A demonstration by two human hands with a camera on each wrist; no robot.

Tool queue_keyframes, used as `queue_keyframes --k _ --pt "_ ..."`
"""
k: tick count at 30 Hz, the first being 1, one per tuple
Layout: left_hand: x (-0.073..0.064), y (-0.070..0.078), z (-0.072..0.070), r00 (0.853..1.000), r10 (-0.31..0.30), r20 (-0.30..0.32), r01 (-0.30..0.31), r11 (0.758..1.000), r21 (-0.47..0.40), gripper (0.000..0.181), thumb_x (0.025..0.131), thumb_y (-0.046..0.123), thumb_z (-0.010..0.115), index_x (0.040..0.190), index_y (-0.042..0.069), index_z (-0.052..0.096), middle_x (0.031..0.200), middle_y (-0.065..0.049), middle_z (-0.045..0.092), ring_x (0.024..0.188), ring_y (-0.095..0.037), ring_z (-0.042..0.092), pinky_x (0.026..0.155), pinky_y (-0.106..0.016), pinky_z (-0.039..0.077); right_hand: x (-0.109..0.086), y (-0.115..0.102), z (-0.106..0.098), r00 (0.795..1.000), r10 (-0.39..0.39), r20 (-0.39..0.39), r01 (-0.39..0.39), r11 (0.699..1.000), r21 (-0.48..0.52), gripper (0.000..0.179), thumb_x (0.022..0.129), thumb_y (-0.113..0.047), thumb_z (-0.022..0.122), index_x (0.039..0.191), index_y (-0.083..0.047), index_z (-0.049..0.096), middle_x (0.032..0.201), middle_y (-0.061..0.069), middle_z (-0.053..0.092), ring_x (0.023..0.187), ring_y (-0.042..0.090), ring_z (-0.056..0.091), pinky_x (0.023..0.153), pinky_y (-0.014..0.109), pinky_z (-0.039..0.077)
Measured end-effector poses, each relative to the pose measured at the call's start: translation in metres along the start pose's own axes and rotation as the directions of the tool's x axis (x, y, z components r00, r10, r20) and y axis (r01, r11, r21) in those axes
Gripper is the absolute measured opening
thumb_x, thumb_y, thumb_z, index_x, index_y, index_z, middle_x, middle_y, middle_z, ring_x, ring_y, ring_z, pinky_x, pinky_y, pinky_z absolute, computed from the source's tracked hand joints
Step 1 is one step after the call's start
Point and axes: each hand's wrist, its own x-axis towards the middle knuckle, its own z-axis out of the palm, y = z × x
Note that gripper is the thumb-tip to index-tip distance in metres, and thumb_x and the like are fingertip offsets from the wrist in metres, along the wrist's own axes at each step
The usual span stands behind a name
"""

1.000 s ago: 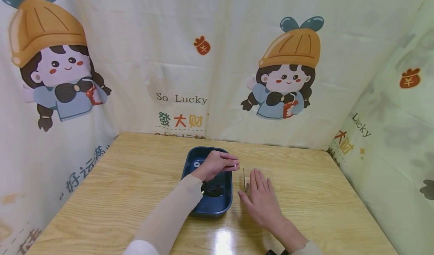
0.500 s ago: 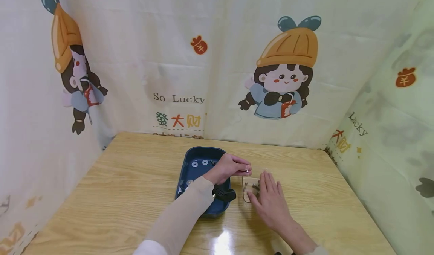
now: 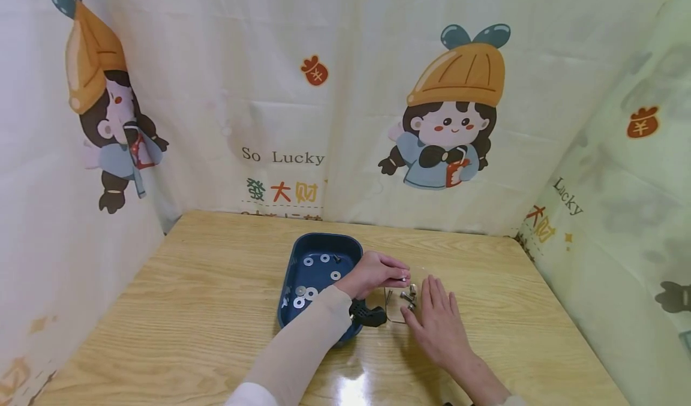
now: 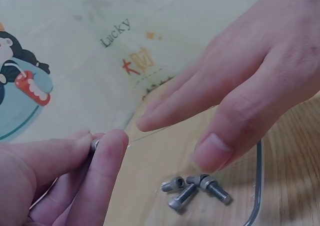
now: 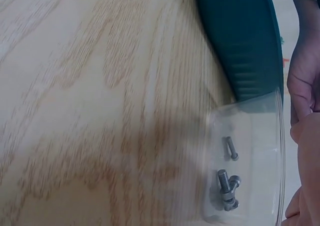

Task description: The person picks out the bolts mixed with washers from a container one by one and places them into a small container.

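Note:
My left hand (image 3: 372, 274) pinches a small grey metal screw (image 4: 95, 145) between thumb and fingers, most of it hidden. It hovers over the left part of a clear plastic box (image 5: 280, 151). Inside that box lie several socket-head screws (image 4: 187, 193), most bunched together and one apart (image 5: 231, 148). At the box's right side my right hand (image 3: 439, 322) is held flat with fingers straight, its thumb reaching over the near rim; nothing is in its grasp.
Left of the box stands a dark blue tray (image 3: 288, 274) with several flat washers (image 3: 311, 293) and a dark screw (image 3: 337, 258). A black wrist device (image 3: 368, 314) sits under my left wrist. Behind the wooden table (image 3: 216, 274) hangs a printed curtain (image 3: 351, 124).
My left hand has moved right, from over the blue tray to above the clear box, the screw still pinched. My right hand has shifted slightly right, uncovering the screws in the box.

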Motion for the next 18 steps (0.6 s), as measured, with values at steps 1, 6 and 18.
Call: queue_keyframes --k 1,6,18 --pt "0.000 -0.001 0.001 1.000 -0.001 -0.007 0.001 1.000 0.000 0.017 0.080 0.004 0.063 0.096 0.001 0.067 0.097 -0.019 0.067 0.088 -0.025 0.067 0.076 -0.032 0.055 0.000 0.001 0.000 1.000 0.003 0.002 -0.003 1.000 -0.003 0.077 0.090 -0.052 0.039 0.137 0.007 0.024 0.146 0.023 0.020 0.135 0.036 0.017 0.107 0.058 0.015" --pt "0.001 -0.004 0.006 0.999 -0.001 -0.035 0.002 1.000 0.013 0.016 0.079 0.002 0.063 0.094 0.001 0.068 0.094 -0.018 0.067 0.085 -0.025 0.067 0.073 -0.030 0.056 -0.001 0.004 0.002 1.000 0.012 -0.003 -0.012 1.000 -0.022 0.077 0.090 -0.052 0.039 0.137 0.008 0.025 0.144 0.024 0.022 0.135 0.037 0.018 0.106 0.059 0.017" --pt "0.003 -0.013 0.014 0.995 0.002 -0.097 0.013 0.987 0.157 0.013 0.079 0.005 0.065 0.091 0.004 0.069 0.084 -0.013 0.069 0.082 -0.026 0.068 0.076 -0.033 0.055 -0.005 0.008 0.016 0.999 0.031 -0.030 -0.032 0.999 -0.010 0.077 0.090 -0.051 0.040 0.137 0.009 0.025 0.145 0.024 0.021 0.134 0.038 0.018 0.105 0.060 0.017"
